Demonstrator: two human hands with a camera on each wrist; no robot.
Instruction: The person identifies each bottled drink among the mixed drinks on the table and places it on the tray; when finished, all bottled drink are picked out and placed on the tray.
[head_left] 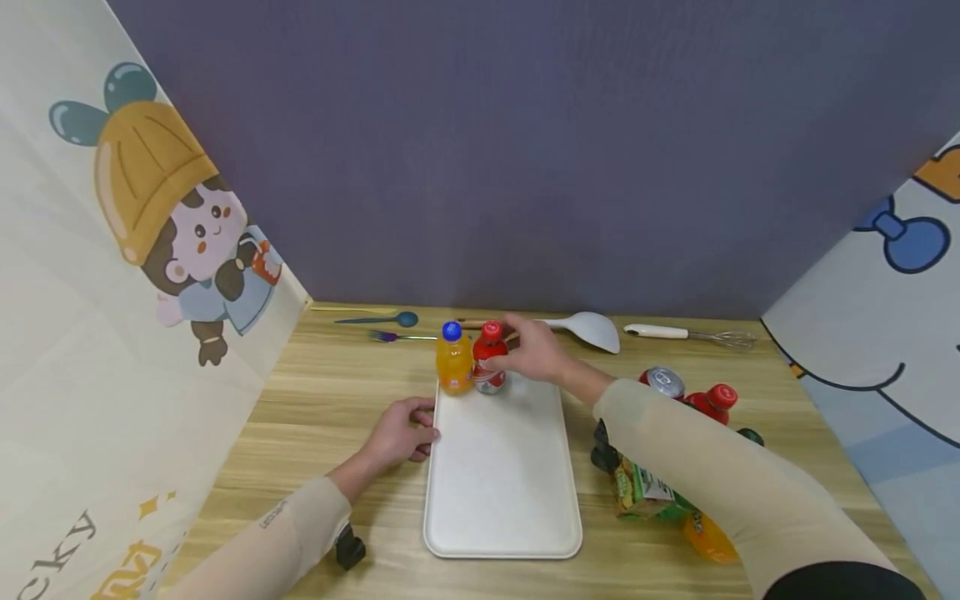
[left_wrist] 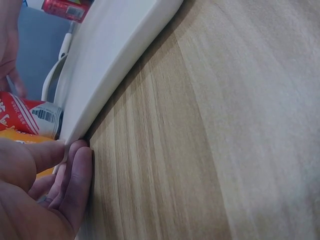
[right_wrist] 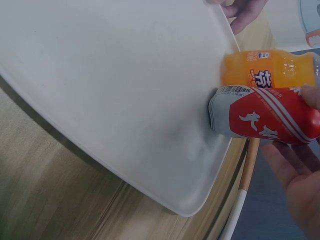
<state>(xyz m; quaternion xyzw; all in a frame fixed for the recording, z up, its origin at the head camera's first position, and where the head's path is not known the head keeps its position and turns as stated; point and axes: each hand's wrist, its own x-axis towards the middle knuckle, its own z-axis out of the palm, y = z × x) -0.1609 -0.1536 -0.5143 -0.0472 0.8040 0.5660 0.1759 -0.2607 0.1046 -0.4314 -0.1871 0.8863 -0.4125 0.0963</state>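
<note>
**Two hands at the white tray: one on the rim, one on the red bottle**

On the left of the desk (head_left: 315, 400), the left hand (head_left: 401, 433) lies against the left rim of the white tray (head_left: 501, 475). Its grip is loose and holds nothing: the left wrist view shows the fingertips (left_wrist: 75, 170) pressed to the tray's edge where it meets the wood, the thumb lying on top of the rim.

The tray lies flat in the middle of the desk, its long side running away from the person. At its far left corner stands an orange bottle (head_left: 454, 360) with a blue cap, upright. Touching it on the right is a red bottle (head_left: 489, 358) with a red cap, also upright on the tray's far end.

The right hand (head_left: 534, 350) reaches over the tray from the right, and its grip is closed round the red bottle, fingers curled about the body below the cap. In the right wrist view the red label sits against the palm, the orange bottle (right_wrist: 267, 67) pressed alongside it.

Behind the tray lie a teal spoon (head_left: 378, 318), a fork (head_left: 397, 337), a white ladle (head_left: 588, 329) and a whisk (head_left: 693, 335). To the right of the tray, partly hidden by the right sleeve, stand a can (head_left: 664, 382) and another red-capped bottle (head_left: 712, 402), with a green carton (head_left: 645, 492) lying nearer.
</note>
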